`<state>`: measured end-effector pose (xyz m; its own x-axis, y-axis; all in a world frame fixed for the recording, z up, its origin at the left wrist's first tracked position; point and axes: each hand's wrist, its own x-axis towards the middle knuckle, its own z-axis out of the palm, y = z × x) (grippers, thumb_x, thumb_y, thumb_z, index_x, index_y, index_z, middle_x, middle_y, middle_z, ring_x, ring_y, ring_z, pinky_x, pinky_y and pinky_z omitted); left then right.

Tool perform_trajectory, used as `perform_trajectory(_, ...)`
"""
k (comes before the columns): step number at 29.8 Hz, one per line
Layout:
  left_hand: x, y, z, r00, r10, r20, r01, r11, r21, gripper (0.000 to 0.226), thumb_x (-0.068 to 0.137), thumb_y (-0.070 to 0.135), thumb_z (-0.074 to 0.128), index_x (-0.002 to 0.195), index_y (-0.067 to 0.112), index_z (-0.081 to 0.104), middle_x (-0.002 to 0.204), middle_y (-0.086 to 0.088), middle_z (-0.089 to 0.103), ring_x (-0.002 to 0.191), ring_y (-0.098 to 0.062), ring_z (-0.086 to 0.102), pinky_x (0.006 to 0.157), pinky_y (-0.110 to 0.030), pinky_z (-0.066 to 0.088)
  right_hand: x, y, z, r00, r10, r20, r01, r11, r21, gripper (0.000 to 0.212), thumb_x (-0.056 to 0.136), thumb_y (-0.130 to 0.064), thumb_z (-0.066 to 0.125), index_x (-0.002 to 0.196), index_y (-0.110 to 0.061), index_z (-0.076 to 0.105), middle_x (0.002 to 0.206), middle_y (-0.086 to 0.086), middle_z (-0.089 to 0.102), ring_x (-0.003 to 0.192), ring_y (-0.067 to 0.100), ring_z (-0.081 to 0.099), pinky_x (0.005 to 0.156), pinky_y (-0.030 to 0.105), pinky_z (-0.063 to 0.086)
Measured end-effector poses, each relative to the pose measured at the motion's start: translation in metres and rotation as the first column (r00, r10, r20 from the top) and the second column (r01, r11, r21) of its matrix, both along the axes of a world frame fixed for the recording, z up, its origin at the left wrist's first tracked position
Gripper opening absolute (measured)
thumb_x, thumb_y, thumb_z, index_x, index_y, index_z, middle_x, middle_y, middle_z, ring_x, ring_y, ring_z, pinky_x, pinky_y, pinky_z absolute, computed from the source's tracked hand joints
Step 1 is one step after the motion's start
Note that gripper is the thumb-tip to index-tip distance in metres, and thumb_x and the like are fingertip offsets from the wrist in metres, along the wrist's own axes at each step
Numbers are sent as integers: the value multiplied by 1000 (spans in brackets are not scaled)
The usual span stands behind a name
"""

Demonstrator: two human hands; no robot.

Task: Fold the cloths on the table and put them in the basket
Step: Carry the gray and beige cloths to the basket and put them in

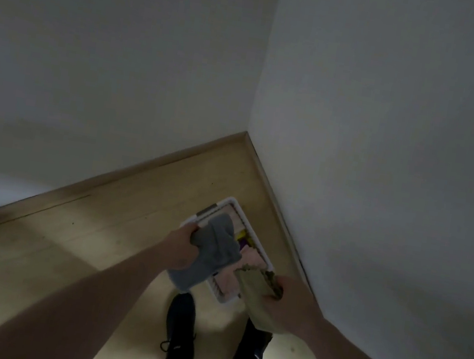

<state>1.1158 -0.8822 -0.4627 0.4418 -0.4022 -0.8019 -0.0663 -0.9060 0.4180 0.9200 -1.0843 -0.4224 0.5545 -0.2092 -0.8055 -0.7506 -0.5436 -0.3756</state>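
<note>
Shoes (180,321) on floor. Right hand (288,303) fingers clamp tan cloth (253,289); left hand (184,248) fingers clamp grey cloth (212,252), both above white basket (225,205) holding pink cloth (252,257). Placing step; next lower, release.

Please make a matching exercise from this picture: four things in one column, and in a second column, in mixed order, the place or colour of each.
Column 1
1. grey cloth
2. olive cloth
3. basket
4. pink cloth

Column 2
A. lies inside the basket
B. held in the right hand
C. white, on the wooden floor near the wall corner
D. held in the left hand

Pairs: 1-D, 2-B, 3-C, 4-A
</note>
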Motion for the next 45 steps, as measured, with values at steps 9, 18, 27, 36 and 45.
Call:
perform_trajectory(9, 11, -34, -124, 999, -42, -4, 42, 999, -28, 40, 94, 4, 49, 134, 8, 53, 107, -11, 57, 94, -28, 56, 81, -38, 49, 6, -12, -100, 999, -11, 46, 9, 999, 40, 41, 94, -24, 60, 63, -26, 33, 64, -10, 36, 56, 2, 34, 55, 18, 33)
perform_trajectory(18, 36, -44, -206, 997, 42, -65, -44, 998, -33, 55, 96, -2, 49, 149, 14, 43, 85, 3, 55, 68, -12, 51, 57, -23, 46, 11, -3, -167, 995, -93, 46, 85, 985, 150, 30, 91, -27, 65, 78, -2, 57, 71, -2, 54, 65, 7, 47, 56, 18, 34)
perform_trajectory(27, 22, -28, -250, 980, -140, 144, 117, 980, 160, 59, 98, 22, 57, 149, 10, 30, 117, -14, 65, 95, -31, 64, 79, -42, 54, 29, 14, -207, 996, -71, -48, 81, 962, 260, 12, 84, -34, 68, 77, -27, 62, 79, -12, 63, 75, 3, 60, 64, 21, 44)
perform_trajectory(36, -13, -21, -237, 881, -223, 418, 233, 972, 26, 79, 93, 21, 66, 158, 15, 22, 161, -7, 28, 145, -30, 32, 116, -47, 36, 22, 9, -207, 995, -53, -79, 70, 971, 228, 18, 88, -21, 63, 76, -14, 52, 72, 1, 51, 63, 11, 46, 50, 18, 31)
perform_trajectory(45, -9, -18, -248, 773, -589, 235, 584, 806, 96, 83, 96, 27, 66, 161, 31, 14, 169, -1, -8, 156, -28, -5, 126, -44, 9, 21, 2, -224, 986, -22, -165, 78, 938, 337, 39, 77, -36, 63, 97, -2, 64, 92, 19, 66, 87, 33, 66, 67, 31, 44)
